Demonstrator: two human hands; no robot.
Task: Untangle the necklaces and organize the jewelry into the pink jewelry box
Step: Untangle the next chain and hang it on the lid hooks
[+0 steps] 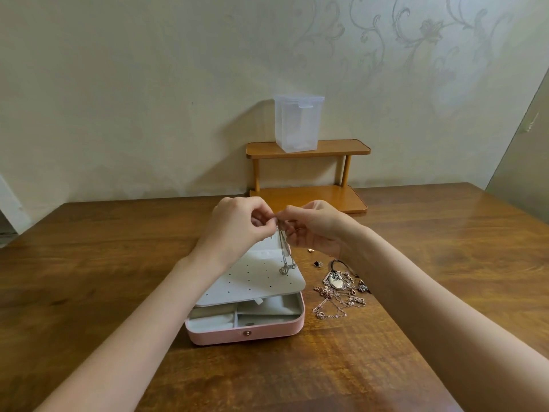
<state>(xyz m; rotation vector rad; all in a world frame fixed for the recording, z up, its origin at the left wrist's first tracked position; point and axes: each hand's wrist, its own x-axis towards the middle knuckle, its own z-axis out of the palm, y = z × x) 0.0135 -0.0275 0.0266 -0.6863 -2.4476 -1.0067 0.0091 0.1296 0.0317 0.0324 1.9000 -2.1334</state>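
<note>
Patterned pale wallpaper was noted behind a dark wooden tabletop. At the far edge, against the wall, a small two-tier wooden shelf was seen, with a clear plastic container standing on its upper tier.

Near the middle of the tabletop the pink jewelry box was found open. Its upper white tray, dotted with small holes, was swung back so that the lower compartments were exposed.

Both hands were raised above the back of the box. The left hand and right hand were brought together, fingertips touching. A silver necklace was pinched by the fingers of both hands; its chain hung down over the white tray, the pendant end just above or on the tray surface, which could not be told.

To the right of the box a tangled pile of necklaces, mostly rose-gold chains with one oval silver pendant, was recorded lying on the tabletop. Two small pieces, one dark and one gold-toned, were seen just behind the pile.
</note>
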